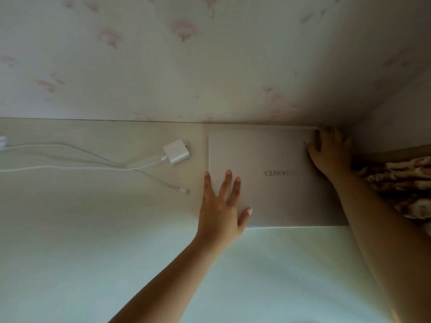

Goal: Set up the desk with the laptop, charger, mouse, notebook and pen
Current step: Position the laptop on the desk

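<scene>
A closed silver laptop (268,159) lies flat on the pale desk (93,217), pushed against the back wall at the right. My left hand (221,206) rests flat on its near left corner, fingers spread. My right hand (331,150) grips the laptop's far right edge near the corner. A white charger brick (176,152) lies just left of the laptop; its white cable (81,159) trails left, and a loose plug end (186,190) lies near my left hand. No mouse, notebook or pen is in view.
Floral wallpaper (186,54) rises directly behind the desk. A side panel (396,117) closes the right corner. Brown patterned fabric (401,183) lies at the right, beside my right forearm. Something white (2,142) sits at the far left edge, where the cable ends.
</scene>
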